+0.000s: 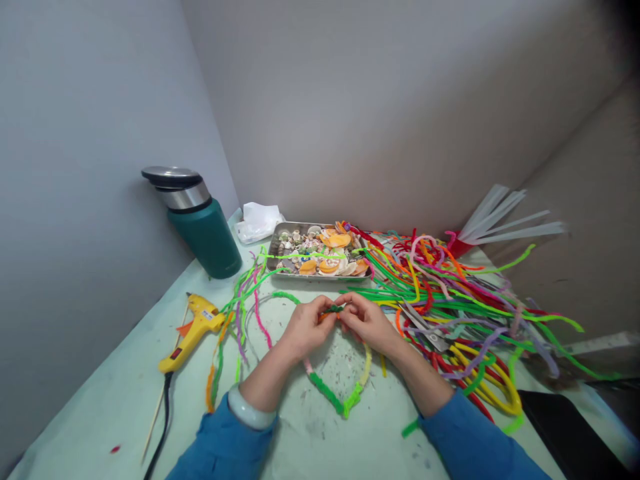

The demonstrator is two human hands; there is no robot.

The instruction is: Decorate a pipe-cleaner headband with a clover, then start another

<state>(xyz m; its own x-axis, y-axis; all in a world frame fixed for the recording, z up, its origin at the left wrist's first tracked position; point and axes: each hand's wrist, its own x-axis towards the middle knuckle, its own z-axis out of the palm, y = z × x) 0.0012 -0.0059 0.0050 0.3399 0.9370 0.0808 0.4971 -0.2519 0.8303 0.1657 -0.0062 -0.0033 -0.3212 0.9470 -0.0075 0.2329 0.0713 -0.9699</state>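
Note:
My left hand (309, 327) and my right hand (367, 321) meet over the middle of the table, fingertips pinched together. Between them is a small dark green and orange piece of pipe cleaner (332, 312), partly hidden by the fingers. Below the hands hangs or lies a pipe cleaner loop (327, 395) in pink, green and yellow, coming to a point towards me. Whether the loop joins the pinched piece is hidden by my hands. A green pipe cleaner end (286, 296) curves out beyond my left hand.
A metal tray (320, 278) of shells and beads stands behind my hands. Loose pipe cleaners (450, 300) and scissors (425, 327) lie at right, glue sticks (495, 217) behind. At left are a yellow glue gun (193, 333), a green bottle (207, 237) and white tissue (260, 220).

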